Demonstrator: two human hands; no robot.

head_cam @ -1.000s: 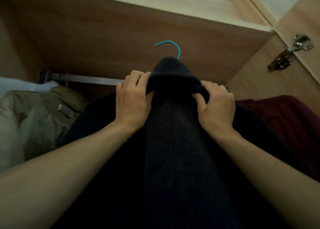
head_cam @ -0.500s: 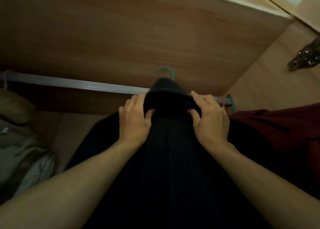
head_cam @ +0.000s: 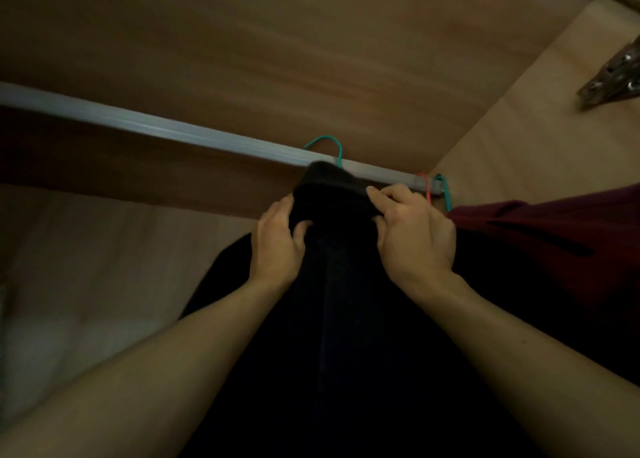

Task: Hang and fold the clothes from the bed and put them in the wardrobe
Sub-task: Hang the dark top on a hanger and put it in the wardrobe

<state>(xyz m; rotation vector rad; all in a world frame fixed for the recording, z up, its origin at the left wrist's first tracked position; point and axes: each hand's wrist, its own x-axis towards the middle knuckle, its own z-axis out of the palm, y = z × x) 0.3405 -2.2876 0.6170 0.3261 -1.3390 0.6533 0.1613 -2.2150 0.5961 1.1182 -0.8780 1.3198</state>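
A black knitted garment (head_cam: 346, 319) hangs on a hanger whose teal hook (head_cam: 329, 148) rises over the grey wardrobe rail (head_cam: 156, 127). My left hand (head_cam: 277, 246) grips the left side of the garment's collar. At the collar's right side my right hand (head_cam: 412, 232) holds the fabric with curled fingers. The hanger's body is hidden inside the garment. Whether the hook rests on the rail cannot be told.
A dark red garment (head_cam: 554, 243) hangs at the right end of the rail on a red hook (head_cam: 426, 186), beside another teal hook (head_cam: 445, 189). The wardrobe's wooden top panel (head_cam: 277, 59) is close above. A metal door hinge (head_cam: 613, 77) sits on the right side wall.
The garment and both hands have risen towards the rail, and the teal hook now stands over it. The view has tilted up, and the pale clothes at the left have gone out of sight.
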